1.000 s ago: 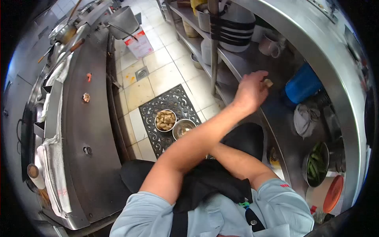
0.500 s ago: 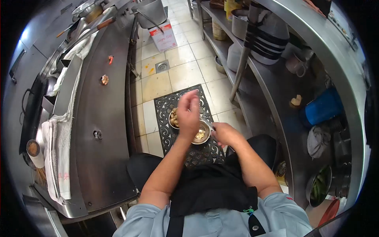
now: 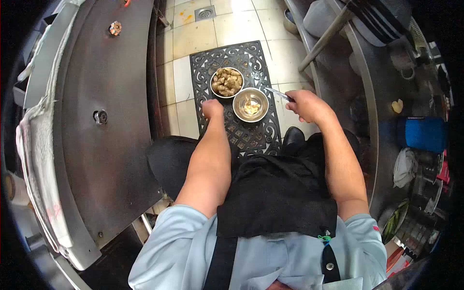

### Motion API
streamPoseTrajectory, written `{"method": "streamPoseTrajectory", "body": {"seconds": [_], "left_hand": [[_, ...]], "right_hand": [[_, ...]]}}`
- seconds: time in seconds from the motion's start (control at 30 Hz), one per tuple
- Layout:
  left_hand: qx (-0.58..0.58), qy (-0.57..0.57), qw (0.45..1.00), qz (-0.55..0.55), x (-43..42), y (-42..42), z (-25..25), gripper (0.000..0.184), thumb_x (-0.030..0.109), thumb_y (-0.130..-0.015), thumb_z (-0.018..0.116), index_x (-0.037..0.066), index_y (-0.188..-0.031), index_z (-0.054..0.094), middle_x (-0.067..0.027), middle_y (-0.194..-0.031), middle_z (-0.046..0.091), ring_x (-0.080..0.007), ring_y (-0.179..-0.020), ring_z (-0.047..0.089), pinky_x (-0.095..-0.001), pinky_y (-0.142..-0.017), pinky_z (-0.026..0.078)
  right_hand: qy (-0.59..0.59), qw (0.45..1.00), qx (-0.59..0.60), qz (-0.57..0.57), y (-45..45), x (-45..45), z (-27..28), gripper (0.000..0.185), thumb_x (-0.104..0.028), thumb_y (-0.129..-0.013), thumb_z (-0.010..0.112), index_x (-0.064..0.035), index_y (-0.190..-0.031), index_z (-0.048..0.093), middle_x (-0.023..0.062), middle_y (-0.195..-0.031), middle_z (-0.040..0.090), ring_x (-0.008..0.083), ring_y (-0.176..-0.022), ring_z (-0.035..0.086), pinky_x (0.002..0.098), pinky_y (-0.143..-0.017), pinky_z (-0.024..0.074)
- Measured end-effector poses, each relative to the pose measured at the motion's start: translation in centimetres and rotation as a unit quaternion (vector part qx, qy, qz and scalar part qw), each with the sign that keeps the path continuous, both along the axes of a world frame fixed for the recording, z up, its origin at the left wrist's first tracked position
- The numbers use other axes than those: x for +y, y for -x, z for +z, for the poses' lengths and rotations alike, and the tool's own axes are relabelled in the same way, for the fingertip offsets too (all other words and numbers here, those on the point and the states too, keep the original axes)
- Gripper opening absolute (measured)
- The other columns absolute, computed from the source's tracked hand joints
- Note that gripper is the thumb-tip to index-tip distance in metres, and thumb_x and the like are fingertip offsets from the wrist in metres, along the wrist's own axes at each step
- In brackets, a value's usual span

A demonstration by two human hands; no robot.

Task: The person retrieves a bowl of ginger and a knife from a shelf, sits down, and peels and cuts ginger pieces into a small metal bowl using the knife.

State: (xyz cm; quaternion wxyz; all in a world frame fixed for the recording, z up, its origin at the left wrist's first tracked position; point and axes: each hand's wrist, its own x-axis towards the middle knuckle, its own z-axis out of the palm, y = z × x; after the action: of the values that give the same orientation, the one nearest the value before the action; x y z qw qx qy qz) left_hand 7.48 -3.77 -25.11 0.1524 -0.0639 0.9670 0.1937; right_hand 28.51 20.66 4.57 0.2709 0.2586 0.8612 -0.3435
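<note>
My right hand [image 3: 309,105] is closed around the dark handle of a small knife [image 3: 279,94], its blade pointing left toward the bowls. Below that blade is a metal bowl [image 3: 236,110] with pale peeled pieces [image 3: 251,105] at its bottom. Touching it at the upper left, a second bowl [image 3: 212,90] is heaped with knobbly brown ginger [image 3: 226,81]. Both bowls rest on a black patterned mat [image 3: 203,57]. To the left of the bowls, my left hand [image 3: 211,108] is closed, with its fingertips hidden; whatever it may hold does not show.
A steel counter front [image 3: 121,159] with knobs runs along my left. On my right, steel shelving [image 3: 360,82] carries a blue container [image 3: 424,133], a crumpled cloth [image 3: 405,166] and a pale piece [image 3: 397,106]. Tiled floor [image 3: 237,26] with a drain [image 3: 205,13] lies ahead.
My left hand has moved from above the bowls to their left side, uncovering both. My right hand with the knife has drawn away to the right. The view has tilted downward.
</note>
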Motion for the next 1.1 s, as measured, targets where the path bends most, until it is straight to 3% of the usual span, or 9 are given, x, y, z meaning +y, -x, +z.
{"method": "streamPoseTrajectory", "body": {"seconds": [0.03,0.13,0.37,0.53,0.6,0.7,0.83,0.97,1.1], "left_hand": [[0.036,-0.163,0.969,0.181,1.4,-1.6,2.5,0.025,0.014,-0.088,0.063,0.005,-0.108,0.073,-0.0200,-0.110,0.073,-0.0397,-0.098,0.070,-0.0470,-0.088,0.055],[0.081,-0.149,0.982,0.081,2.8,-0.5,2.3,0.025,0.015,-0.088,0.064,0.007,-0.110,0.072,-0.0209,-0.108,0.071,-0.0397,-0.100,0.068,-0.0476,-0.092,0.053],[0.161,-0.096,0.939,-0.287,6.1,3.0,3.0,0.050,0.019,-0.089,0.064,0.013,-0.138,0.059,-0.0184,-0.139,0.055,-0.0375,-0.124,0.057,-0.0472,-0.105,0.047],[0.140,-0.012,0.902,-0.408,7.8,4.5,1.6,0.036,0.015,-0.089,0.066,0.013,-0.125,0.066,-0.0093,-0.139,0.058,-0.0351,-0.122,0.059,-0.0520,-0.103,0.049],[0.115,-0.002,0.913,-0.391,8.1,4.7,0.9,0.022,0.011,-0.089,0.064,0.007,-0.110,0.067,-0.0161,-0.131,0.061,-0.0377,-0.115,0.063,-0.0521,-0.096,0.052],[0.126,-0.036,0.914,-0.385,7.7,4.8,0.0,0.022,0.009,-0.088,0.063,0.004,-0.110,0.064,-0.0202,-0.117,0.066,-0.0398,-0.109,0.065,-0.0506,-0.094,0.052],[0.015,-0.076,0.964,-0.253,7.2,5.2,3.4,0.033,0.015,-0.081,0.074,0.002,-0.110,0.062,-0.0219,-0.106,0.070,-0.0420,-0.105,0.066,-0.0467,-0.093,0.053],[-0.029,-0.281,0.929,-0.238,6.4,11.0,6.6,0.029,0.012,-0.078,0.077,0.006,-0.095,0.054,-0.0066,-0.078,0.059,-0.0182,-0.066,0.059,-0.0329,-0.060,0.051],[-0.173,-0.472,0.837,-0.217,5.5,8.0,22.7,0.032,0.009,-0.092,0.072,0.005,-0.116,0.052,-0.0012,-0.090,0.059,-0.0091,-0.069,0.056,-0.0228,-0.058,0.046]], "right_hand": [[-0.015,0.999,0.036,0.020,-0.2,0.3,-0.5,0.026,-0.018,-0.099,0.063,-0.0001,-0.117,0.064,0.0166,-0.082,0.066,0.0260,-0.070,0.068,0.0401,-0.065,0.0546],[-0.029,0.991,0.121,0.041,0.0,1.5,-1.4,0.030,-0.023,-0.097,0.065,-0.0007,-0.117,0.066,0.0247,-0.105,0.071,0.0423,-0.105,0.066,0.0489,-0.092,0.0509],[-0.061,0.988,0.139,0.014,1.3,2.1,-1.9,0.028,-0.020,-0.096,0.063,-0.0009,-0.117,0.066,0.0258,-0.107,0.070,0.0426,-0.104,0.067,0.0505,-0.092,0.0513],[-0.037,0.992,0.118,0.015,1.6,2.0,-2.1,0.031,-0.018,-0.096,0.064,-0.0007,-0.121,0.063,0.0274,-0.109,0.069,0.0441,-0.106,0.065,0.0498,-0.091,0.0504],[-0.044,0.991,0.124,0.022,1.6,2.0,-2.3,0.032,-0.018,-0.096,0.064,-0.0013,-0.124,0.062,0.0280,-0.108,0.068,0.0450,-0.106,0.064,0.0501,-0.090,0.0496],[-0.046,0.988,0.142,0.040,1.9,2.2,-2.5,0.032,-0.017,-0.097,0.063,-0.0005,-0.125,0.061,0.0273,-0.102,0.068,0.0435,-0.096,0.067,0.0495,-0.086,0.0510],[0.002,0.986,0.165,-0.026,2.0,1.8,-2.3,0.037,-0.014,-0.098,0.061,-0.0024,-0.133,0.060,0.0195,-0.092,0.070,0.0241,-0.064,0.066,0.0413,-0.068,0.0545],[0.074,0.972,0.208,-0.079,2.5,1.2,-2.0,0.035,-0.015,-0.098,0.061,-0.0044,-0.131,0.062,0.0107,-0.085,0.069,0.0143,-0.059,0.062,0.0338,-0.058,0.0526],[0.205,0.932,0.274,-0.122,4.1,0.6,0.8,0.031,-0.021,-0.100,0.062,-0.0034,-0.125,0.063,0.0008,-0.078,0.062,0.0094,-0.057,0.058,0.0272,-0.052,0.0485]]}}
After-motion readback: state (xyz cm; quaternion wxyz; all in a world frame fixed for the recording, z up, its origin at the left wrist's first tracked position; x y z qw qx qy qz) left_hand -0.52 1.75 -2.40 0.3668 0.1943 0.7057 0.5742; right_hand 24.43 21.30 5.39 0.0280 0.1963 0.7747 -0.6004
